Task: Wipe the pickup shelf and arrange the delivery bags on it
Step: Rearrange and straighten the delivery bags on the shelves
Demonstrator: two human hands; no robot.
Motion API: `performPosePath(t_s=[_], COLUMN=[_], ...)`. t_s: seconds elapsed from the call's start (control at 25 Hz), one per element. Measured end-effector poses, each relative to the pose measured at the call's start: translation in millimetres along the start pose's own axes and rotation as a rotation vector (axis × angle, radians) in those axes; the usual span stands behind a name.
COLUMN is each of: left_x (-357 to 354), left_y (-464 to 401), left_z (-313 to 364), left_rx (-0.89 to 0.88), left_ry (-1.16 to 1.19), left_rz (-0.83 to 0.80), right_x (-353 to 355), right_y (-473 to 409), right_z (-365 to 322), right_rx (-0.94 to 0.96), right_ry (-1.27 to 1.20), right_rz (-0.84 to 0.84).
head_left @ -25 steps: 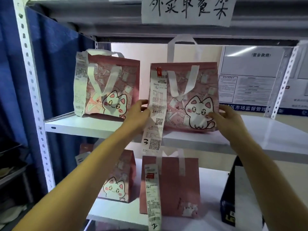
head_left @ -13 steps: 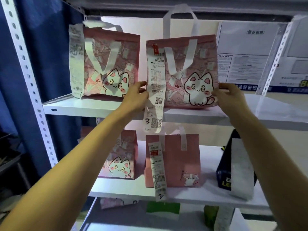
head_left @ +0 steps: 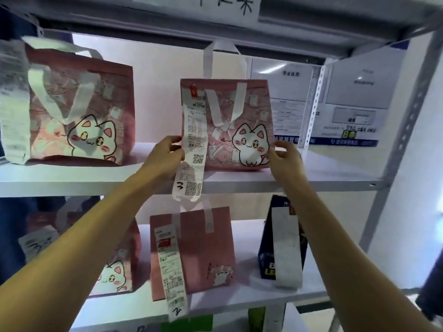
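Though upright, pink non-woven cat-print delivery bag [head_left: 242,130]: soft, light; left hand [head_left: 163,159] and right hand [head_left: 282,156] grip its lower corners.

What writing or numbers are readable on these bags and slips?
"3": handwritten on the long white receipt hanging from the pink cat-print bag on the upper shelf.
"2": handwritten on the white receipt of the plain pink bag below.
Receipt print, the wall notices, dark bag lettering: too blurred.
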State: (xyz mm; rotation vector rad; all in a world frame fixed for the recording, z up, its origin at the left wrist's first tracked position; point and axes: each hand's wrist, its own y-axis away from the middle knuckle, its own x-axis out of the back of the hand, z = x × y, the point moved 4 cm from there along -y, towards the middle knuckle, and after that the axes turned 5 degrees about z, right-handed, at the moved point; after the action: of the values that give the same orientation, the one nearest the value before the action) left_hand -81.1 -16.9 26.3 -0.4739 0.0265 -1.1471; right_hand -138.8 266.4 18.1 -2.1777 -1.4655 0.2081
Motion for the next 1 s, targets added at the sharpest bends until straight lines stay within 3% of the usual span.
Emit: performPosePath(t_s=[0.2, 0.56, 1.0], left_x=[-79.4, -217.2, -230.3], left_y=[1.6, 15.8, 29.9], left_z=[22.0, 60.0, 68.7], left_rx=[0.021, -0.054, -0.091], left_ry=[0.034, -0.06, -0.201], left_rz=[-0.096, -0.126, -0.018], right_x=[61.6, 161.1, 186.6], right_y=[-43.5, -104.2, -95.8], right_z=[36.7, 93.9, 105.8], right_rx=[-0.007, -0.022, 0.038], right_ry=[0.02, 0.041, 0.065], right_rz=[0.022, 0.071, 0.094])
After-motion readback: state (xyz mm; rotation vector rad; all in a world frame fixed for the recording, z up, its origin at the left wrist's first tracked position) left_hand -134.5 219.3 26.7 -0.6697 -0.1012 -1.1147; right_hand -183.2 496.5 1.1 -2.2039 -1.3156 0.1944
